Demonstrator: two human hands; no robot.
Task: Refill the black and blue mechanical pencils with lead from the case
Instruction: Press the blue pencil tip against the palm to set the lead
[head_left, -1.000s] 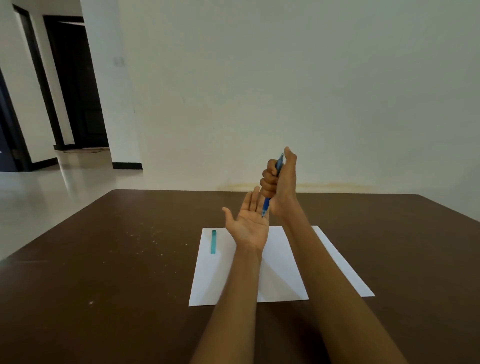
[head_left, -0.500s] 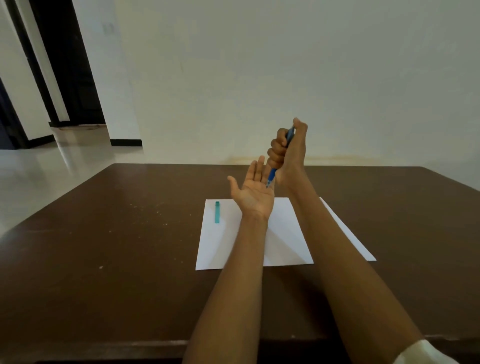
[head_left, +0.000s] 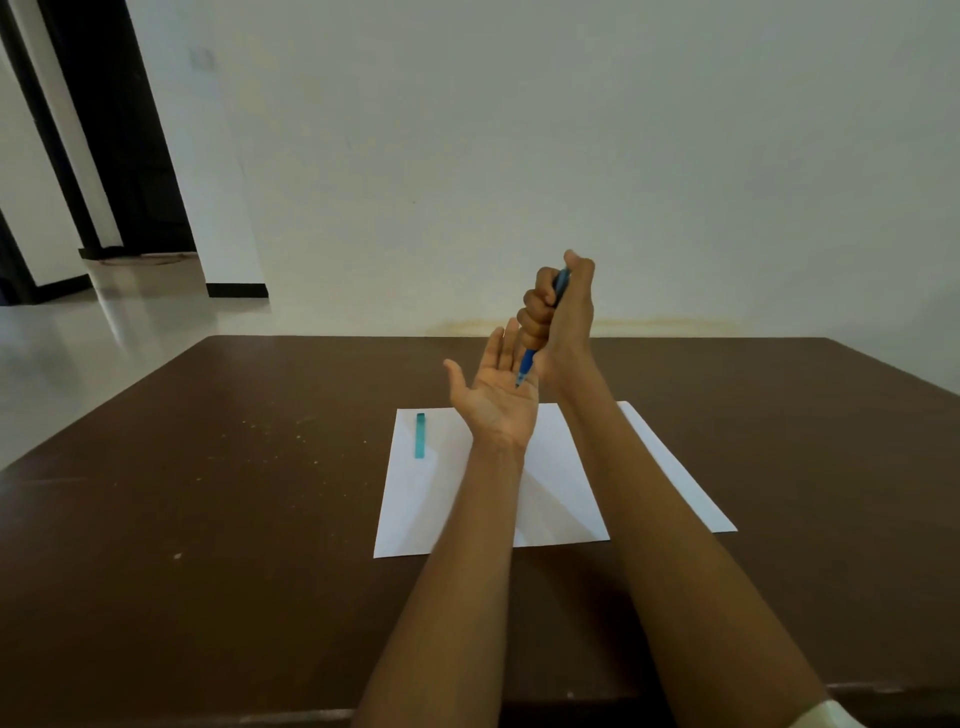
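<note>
My right hand (head_left: 558, 312) is fisted around the blue mechanical pencil (head_left: 527, 364), held nearly upright with the thumb on its top end and the tip pointing down. The tip touches or hovers just over the palm of my left hand (head_left: 493, 395), which is held flat and open, palm up, above the white sheet of paper (head_left: 571, 493). A slim teal lead case (head_left: 420, 442) lies on the paper's left part, apart from both hands. No black pencil is in view.
The paper lies on a dark brown table (head_left: 234, 519) whose far edge meets a pale wall. A tiled floor and a dark doorway (head_left: 130, 156) are at the far left.
The camera tilted upward between one second and half a second ago, so the table's near edge shows. Both hands keep their pose, the pencil tip still at the left palm.
</note>
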